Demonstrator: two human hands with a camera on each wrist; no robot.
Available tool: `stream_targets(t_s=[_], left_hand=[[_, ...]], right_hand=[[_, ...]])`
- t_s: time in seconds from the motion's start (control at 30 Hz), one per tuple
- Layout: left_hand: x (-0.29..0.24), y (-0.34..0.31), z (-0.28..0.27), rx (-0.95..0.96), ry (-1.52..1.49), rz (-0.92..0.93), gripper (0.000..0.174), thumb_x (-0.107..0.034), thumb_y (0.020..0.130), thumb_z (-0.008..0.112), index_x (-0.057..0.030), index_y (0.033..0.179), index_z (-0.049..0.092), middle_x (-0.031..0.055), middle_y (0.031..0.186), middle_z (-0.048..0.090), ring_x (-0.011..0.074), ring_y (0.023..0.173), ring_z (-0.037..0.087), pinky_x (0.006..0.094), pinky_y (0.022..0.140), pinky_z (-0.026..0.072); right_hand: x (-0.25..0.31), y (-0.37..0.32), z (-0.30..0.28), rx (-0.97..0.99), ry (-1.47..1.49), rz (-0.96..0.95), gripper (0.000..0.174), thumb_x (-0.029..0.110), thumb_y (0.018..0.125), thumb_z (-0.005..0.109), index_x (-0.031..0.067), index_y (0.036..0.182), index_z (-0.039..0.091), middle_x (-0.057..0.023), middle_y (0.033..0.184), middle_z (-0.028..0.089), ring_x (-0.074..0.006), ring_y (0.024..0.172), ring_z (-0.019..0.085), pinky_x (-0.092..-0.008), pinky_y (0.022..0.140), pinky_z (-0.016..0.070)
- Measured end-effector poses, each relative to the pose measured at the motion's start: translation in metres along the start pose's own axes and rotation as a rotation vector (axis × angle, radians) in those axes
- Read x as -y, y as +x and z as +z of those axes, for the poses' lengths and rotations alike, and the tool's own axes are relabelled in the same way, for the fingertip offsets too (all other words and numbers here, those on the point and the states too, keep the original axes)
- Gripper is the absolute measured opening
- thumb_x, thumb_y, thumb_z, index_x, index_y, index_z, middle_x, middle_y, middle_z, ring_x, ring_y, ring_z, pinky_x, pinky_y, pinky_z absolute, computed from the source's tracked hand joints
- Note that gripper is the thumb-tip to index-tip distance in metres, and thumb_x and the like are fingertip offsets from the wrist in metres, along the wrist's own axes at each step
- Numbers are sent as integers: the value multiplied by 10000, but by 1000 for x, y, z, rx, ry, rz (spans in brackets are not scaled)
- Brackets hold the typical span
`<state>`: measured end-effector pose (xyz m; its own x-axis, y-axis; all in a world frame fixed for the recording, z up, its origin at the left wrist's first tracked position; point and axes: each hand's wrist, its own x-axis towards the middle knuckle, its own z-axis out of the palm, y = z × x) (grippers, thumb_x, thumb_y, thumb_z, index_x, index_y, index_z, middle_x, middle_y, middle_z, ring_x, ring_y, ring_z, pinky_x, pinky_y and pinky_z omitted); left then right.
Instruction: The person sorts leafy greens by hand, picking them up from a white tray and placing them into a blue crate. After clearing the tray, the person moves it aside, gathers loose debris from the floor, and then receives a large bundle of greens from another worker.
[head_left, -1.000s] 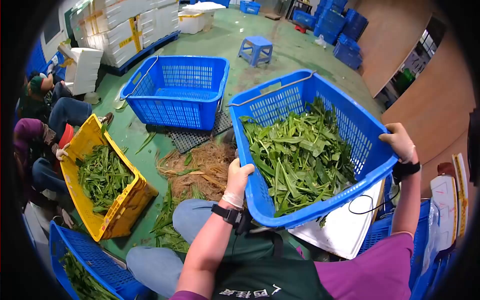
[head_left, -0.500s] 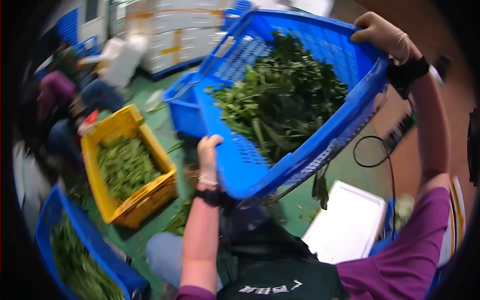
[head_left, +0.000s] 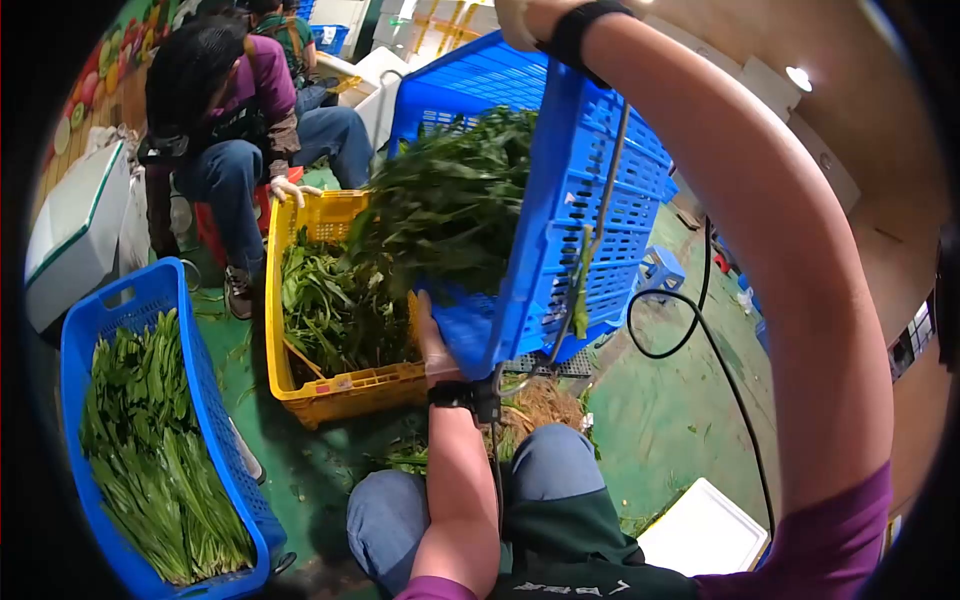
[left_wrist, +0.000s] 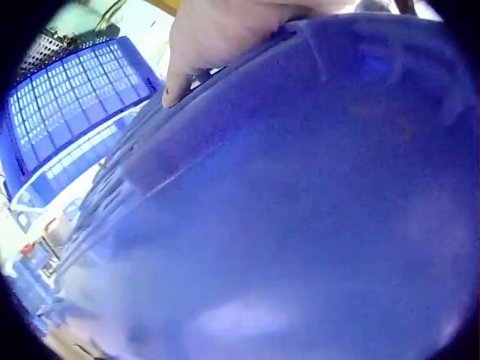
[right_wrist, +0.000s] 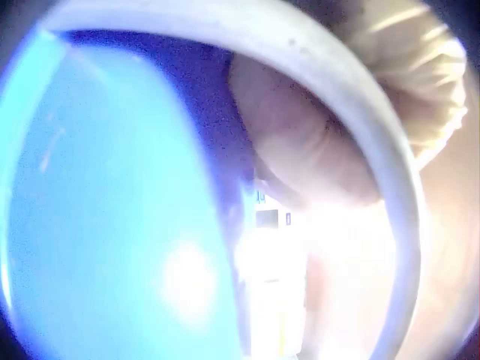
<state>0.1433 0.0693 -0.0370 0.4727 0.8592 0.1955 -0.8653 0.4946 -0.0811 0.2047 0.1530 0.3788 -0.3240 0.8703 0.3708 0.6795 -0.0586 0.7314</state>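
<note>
A blue plastic crate [head_left: 556, 190] is tipped on its side, its mouth facing left over a yellow crate [head_left: 350, 388]. Loose leafy greens [head_left: 450, 195], blurred by motion, slide out of it onto the greens [head_left: 325, 305] in the yellow crate. My left hand [head_left: 433, 345] grips the crate's low edge; in the left wrist view that hand [left_wrist: 217, 37] curls over the rim. High up, my right hand [head_left: 518, 22] holds the opposite end, partly cut off by the frame. The right wrist view shows the gloved right hand [right_wrist: 300, 142] behind a curved wire handle [right_wrist: 360, 97].
Another person [head_left: 225, 120] sits at the back left, a gloved hand [head_left: 292, 190] on the yellow crate's rim. A second blue crate [head_left: 190, 400] of greens stands left. Roots [head_left: 545, 408] litter the floor, and a white foam lid [head_left: 705, 530] lies at right.
The blue crate has swung left from above my lap to over the yellow crate and turned from nearly upright to steeply tipped. The right arm has risen, and greens are now spilling out.
</note>
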Motion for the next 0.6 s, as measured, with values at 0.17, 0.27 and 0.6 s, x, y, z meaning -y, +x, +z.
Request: stream_targets(t_s=[0.17, 0.27, 0.6], left_hand=[[-10, 16, -44, 112, -44, 7, 523, -521, 994, 426, -78, 1233, 567, 98, 1159, 652, 251, 969, 651, 396, 868, 542], [15, 24, -51, -3, -22, 83, 525, -512, 979, 465, -55, 1219, 563, 116, 1153, 650, 254, 950, 656, 395, 873, 545], [73, 64, -83, -141, 80, 85, 286, -215, 977, 554, -86, 1231, 577, 100, 1192, 642, 260, 1005, 644, 439, 858, 553]], right_hand=[[97, 19, -66, -124, 98, 5, 209, 147, 836, 576, 9, 894, 724, -195, 946, 709, -332, 888, 693, -420, 762, 555], [140, 12, -110, -55, 29, -81, 215, 106, 822, 599, -1, 952, 732, -222, 1009, 702, -350, 960, 690, -443, 812, 549], [105, -35, -107, -22, 93, -202, 411, 75, 855, 598, 131, 1261, 630, -160, 1130, 673, -345, 1037, 632, -407, 950, 480]])
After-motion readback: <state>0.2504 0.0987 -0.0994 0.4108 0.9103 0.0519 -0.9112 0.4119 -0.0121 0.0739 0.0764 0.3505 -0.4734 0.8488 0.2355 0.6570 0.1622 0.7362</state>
